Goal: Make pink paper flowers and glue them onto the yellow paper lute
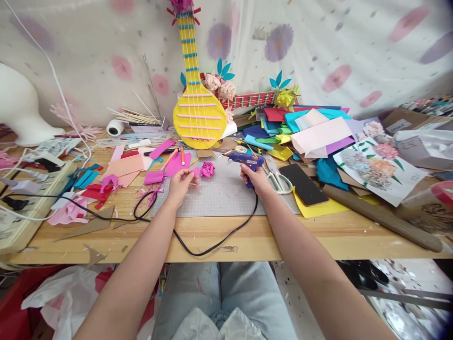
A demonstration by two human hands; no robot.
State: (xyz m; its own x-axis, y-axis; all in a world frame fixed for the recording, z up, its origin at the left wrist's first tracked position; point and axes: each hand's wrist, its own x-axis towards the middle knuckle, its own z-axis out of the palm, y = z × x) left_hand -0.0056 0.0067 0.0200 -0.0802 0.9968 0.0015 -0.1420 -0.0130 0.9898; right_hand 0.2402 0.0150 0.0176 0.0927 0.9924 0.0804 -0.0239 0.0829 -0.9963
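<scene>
At the far left edge of the wooden table (318, 236), a white rounded foam form (17, 106) is standing, with white cables (71, 118) trailing past it. Scraps of pink, red and teal paper (116, 172) are lying across the left half of the table. The left hand (180, 182) is resting over the left part of a grey cutting mat (219, 196), its fingers (193, 172) pinching closed on a small pink piece that is touching a magenta paper flower (207, 169). The flower is sitting at the mat's back edge, between the 2 hands. Behind it, a yellow paper guitar (198, 108) is leaning upright against the flowered backdrop. The right hand (256, 179) is wrapping its fingers fully around the grip of a blue glue gun (246, 161), nozzle pointing left toward the flower. The gun's black cord (212, 248) is looping over the table's front edge. Just right of that hand, white-handled scissors (279, 182) are lying beside a dark phone (304, 184). Farther right, a stack of coloured paper sheets (311, 130) and a flower print (378, 165) are covering the back right area.
</scene>
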